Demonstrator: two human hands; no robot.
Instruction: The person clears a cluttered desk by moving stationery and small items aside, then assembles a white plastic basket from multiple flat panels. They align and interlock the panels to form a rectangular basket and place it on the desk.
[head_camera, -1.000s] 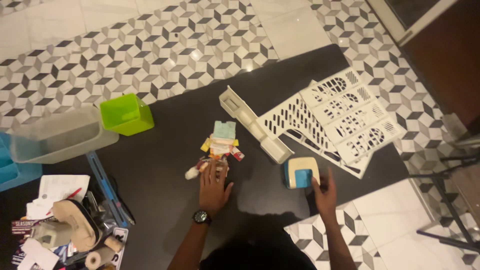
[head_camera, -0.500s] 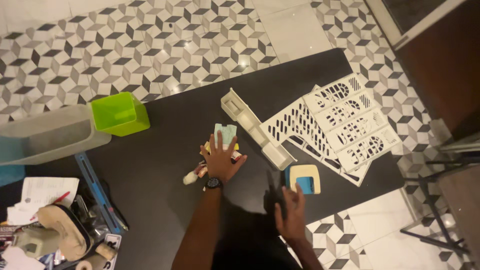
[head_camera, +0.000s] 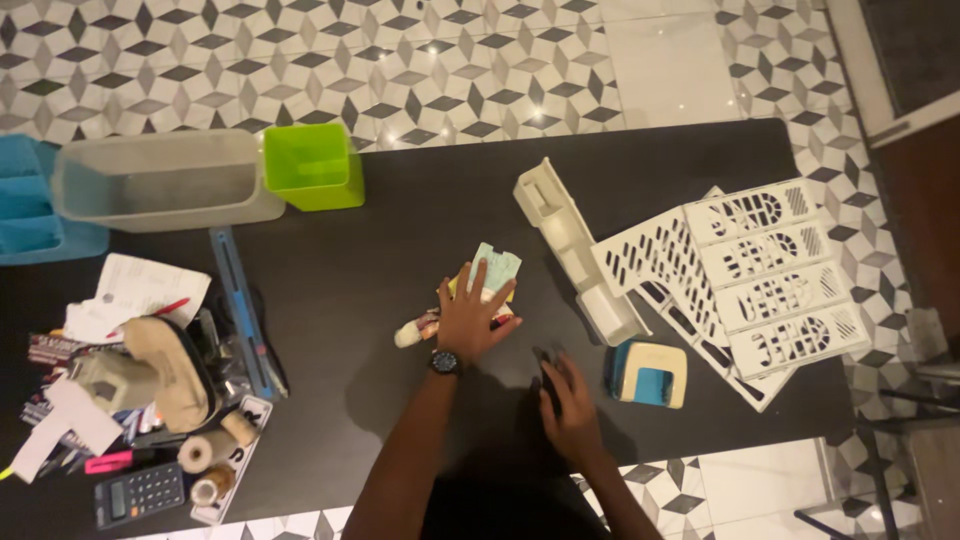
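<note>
**Small paper heap under the left hand**

A loose pile of small cards and slips (head_camera: 480, 290) lies flat near the middle of the dark table, under the left hand (head_camera: 470, 320). A pale green card (head_camera: 497, 266) sticks out at the far end, tilted, with yellow and red edges showing beside it. A small white tube (head_camera: 412, 334) pokes out at the near left, lying on its side.

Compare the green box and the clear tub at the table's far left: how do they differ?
The green box is opaque bright green; the clear tub is frosted and see-through. The green box is short and roughly square; the clear tub is long and rectangular. The green box sits nearer the left hand, the clear tub farther out by the table edge. Both are open-topped, look empty, and stand side by side.
</note>
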